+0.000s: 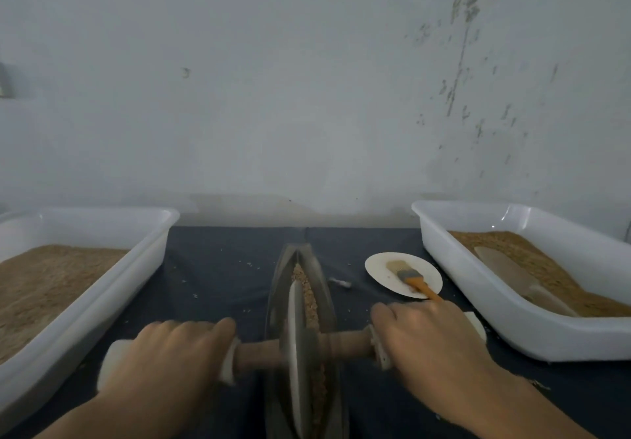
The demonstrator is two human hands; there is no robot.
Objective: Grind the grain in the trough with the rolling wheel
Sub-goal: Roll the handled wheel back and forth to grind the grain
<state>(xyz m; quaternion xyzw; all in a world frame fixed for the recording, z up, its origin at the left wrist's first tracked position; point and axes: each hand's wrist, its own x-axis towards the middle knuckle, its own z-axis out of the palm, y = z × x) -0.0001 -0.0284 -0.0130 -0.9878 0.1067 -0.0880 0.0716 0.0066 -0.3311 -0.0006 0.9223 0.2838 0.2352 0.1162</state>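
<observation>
A narrow, boat-shaped metal trough [319, 288] runs away from me down the middle of the dark cloth, with brown grain [304, 279] along its groove. The rolling wheel [297, 353], a thin metal disc on a wooden axle, stands upright in the near half of the trough. My left hand [170, 360] grips the axle's left handle, whose white end sticks out past my palm. My right hand [426, 339] grips the right handle. Both hands look blurred by motion.
A white tub [102, 295] of brown grain stands at the left. Another white tub [512, 322] at the right holds grain and a pale scoop [505, 267]. A small plate [379, 271] with an orange-handled brush [415, 281] lies right of the trough. A wall rises behind.
</observation>
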